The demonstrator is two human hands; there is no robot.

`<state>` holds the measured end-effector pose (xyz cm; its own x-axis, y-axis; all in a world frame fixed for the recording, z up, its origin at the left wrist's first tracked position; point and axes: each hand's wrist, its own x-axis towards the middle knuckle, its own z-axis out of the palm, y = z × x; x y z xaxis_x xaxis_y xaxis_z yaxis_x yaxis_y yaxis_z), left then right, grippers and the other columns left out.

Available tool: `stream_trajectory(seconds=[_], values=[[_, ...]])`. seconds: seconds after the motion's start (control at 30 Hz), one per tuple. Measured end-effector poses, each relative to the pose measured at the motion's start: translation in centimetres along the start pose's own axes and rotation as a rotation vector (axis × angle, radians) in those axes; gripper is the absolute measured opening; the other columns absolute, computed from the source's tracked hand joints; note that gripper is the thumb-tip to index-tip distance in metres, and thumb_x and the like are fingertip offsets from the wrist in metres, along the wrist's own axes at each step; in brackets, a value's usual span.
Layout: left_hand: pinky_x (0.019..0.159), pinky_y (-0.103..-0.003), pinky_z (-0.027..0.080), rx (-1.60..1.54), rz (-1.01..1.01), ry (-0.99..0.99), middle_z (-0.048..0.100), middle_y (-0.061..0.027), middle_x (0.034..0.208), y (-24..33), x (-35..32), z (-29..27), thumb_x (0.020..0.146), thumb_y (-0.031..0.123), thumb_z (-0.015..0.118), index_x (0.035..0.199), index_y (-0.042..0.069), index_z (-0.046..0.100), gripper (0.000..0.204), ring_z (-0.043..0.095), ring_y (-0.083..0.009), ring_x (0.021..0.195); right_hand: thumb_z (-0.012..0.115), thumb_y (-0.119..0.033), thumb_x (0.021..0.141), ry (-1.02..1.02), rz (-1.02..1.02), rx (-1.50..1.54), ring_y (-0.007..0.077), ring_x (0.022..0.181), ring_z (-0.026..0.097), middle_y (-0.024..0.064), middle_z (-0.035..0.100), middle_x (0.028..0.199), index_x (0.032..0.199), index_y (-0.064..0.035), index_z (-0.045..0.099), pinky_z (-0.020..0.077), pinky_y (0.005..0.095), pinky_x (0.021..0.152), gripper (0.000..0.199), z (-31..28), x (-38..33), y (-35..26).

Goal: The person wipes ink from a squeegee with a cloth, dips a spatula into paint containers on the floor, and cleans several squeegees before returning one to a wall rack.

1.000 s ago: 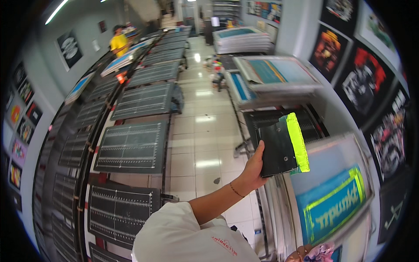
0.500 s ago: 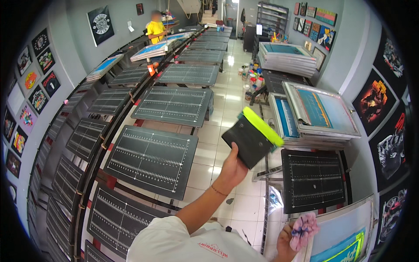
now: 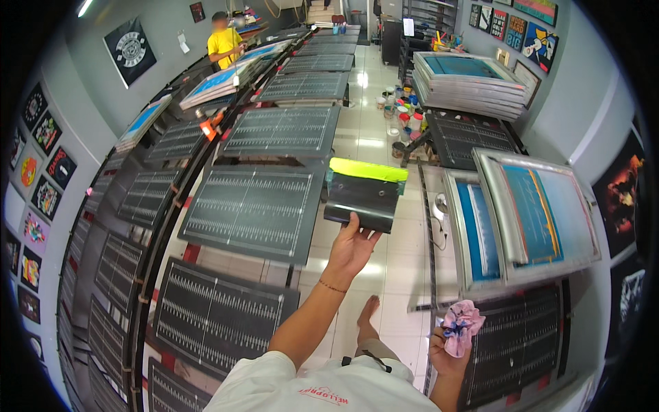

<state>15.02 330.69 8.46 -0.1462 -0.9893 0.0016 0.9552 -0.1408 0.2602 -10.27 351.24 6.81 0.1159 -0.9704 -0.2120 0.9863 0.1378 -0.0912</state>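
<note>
Black printing pallets ruled with white grid lines (image 3: 254, 209) run in curved rows down our left, all bare as far as we can see, and a person in a yellow shirt (image 3: 223, 42) works at the far end. Above the tiled aisle our left hand (image 3: 352, 246) is raised with its fingers curled up around the lower edge of a black-bodied squeegee with a lime-yellow blade (image 3: 364, 194). Rightward, framed screens with a blue coating (image 3: 528, 213) lie stacked, none lowered. Our right hand (image 3: 447, 351), low down, is closed around a crumpled pink rag stained blue (image 3: 461, 325). We judge printing not yet started.
</note>
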Motion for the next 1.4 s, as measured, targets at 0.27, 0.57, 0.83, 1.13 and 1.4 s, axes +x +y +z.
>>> stream_trajectory(seconds=[0.27, 0.57, 0.83, 1.13, 1.4], values=[[0.112, -0.047, 0.031, 0.049, 0.118, 0.146, 0.046, -0.0084, 0.133, 7.2, 21.8, -3.0, 0.096, 0.023, 0.052, 0.130, 0.006, 0.043, 0.039, 0.042, -0.0249, 0.124, 0.058, -0.023, 0.085, 0.043, 0.140, 0.050, 0.0152, 0.072, 0.048, 0.0028, 0.057, 0.084, 0.104, -0.0090, 0.056, 0.0347, 0.0272, 0.059, 0.024, 6.1, 28.7, -2.2], [0.109, -0.050, 0.035, -0.054, 0.190, 0.107, 0.047, -0.0063, 0.130, 14.8, 49.1, -7.8, 0.096, 0.018, 0.053, 0.127, 0.016, 0.045, 0.032, 0.045, -0.0237, 0.122, 0.059, -0.021, 0.085, 0.111, 0.102, -0.085, 0.0144, 0.067, 0.048, 0.0046, 0.058, 0.083, 0.103, -0.0064, 0.057, 0.0358, 0.0254, 0.054, 0.024, 11.7, 59.3, -5.1], [0.108, -0.051, 0.035, -0.034, 0.183, 0.140, 0.048, -0.0052, 0.128, 21.2, 74.0, -8.7, 0.096, 0.018, 0.053, 0.127, 0.016, 0.042, 0.033, 0.045, -0.0235, 0.122, 0.059, -0.026, 0.088, 0.034, 0.080, -0.166, 0.0153, 0.073, 0.049, 0.0101, 0.059, 0.090, 0.107, 0.0009, 0.056, 0.0358, 0.0254, 0.057, 0.033, 19.2, 83.8, -6.7], [0.110, -0.053, 0.032, -0.007, 0.303, 0.165, 0.047, -0.0061, 0.129, 26.2, 97.4, -11.1, 0.097, 0.015, 0.051, 0.123, 0.014, 0.043, 0.028, 0.044, -0.0256, 0.123, 0.055, -0.021, 0.086, 0.039, 0.267, -0.181, 0.0153, 0.070, 0.047, 0.0043, 0.056, 0.082, 0.100, -0.0078, 0.057, 0.0339, 0.0275, 0.057, 0.020, 25.3, 118.0, -6.2], [0.110, -0.055, 0.030, 0.014, 0.397, 0.267, 0.045, -0.0077, 0.132, 31.3, 114.1, -12.1, 0.098, 0.017, 0.049, 0.128, 0.016, 0.038, 0.033, 0.043, -0.0268, 0.125, 0.058, -0.020, 0.086, -0.201, 0.387, -0.129, 0.0143, 0.071, 0.044, 0.0058, 0.056, 0.085, 0.102, -0.0040, 0.056, 0.0322, 0.0257, 0.057, 0.022, 33.9, 143.9, -5.4]])
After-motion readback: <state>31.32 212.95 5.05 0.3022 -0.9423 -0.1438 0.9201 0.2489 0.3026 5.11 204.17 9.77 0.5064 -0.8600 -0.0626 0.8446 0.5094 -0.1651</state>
